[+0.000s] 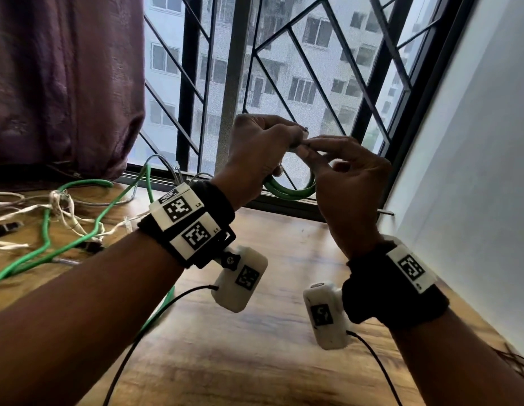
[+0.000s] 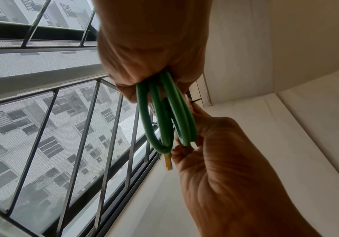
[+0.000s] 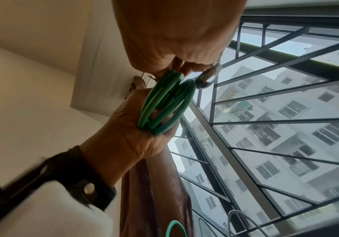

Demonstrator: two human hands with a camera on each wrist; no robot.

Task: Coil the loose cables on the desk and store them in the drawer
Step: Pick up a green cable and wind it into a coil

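Note:
Both hands are raised above the wooden desk [image 1: 284, 288], in front of the window. My left hand [image 1: 272, 142] grips a small coil of green cable [image 1: 290, 189] with its fingers curled round the loops. From the left wrist the green coil [image 2: 164, 120] hangs out of my left hand [image 2: 154, 48], and a yellowish end [image 2: 168, 163] pokes out below. My right hand [image 1: 328, 153] pinches the top of the coil, where a small connector tip [image 1: 306, 128] sticks out. In the right wrist view the plug [image 3: 207, 77] shows beside the coil [image 3: 164, 109] under my right hand [image 3: 174, 40].
Loose cables lie tangled on the desk's left side: a long green cable [image 1: 47, 230], a white cable [image 1: 59, 206] and a grey cable with a clear plug [image 1: 132, 194]. A purple curtain [image 1: 64, 83] hangs at the left, a barred window [image 1: 284, 68] behind, a white wall [image 1: 474, 142] at the right.

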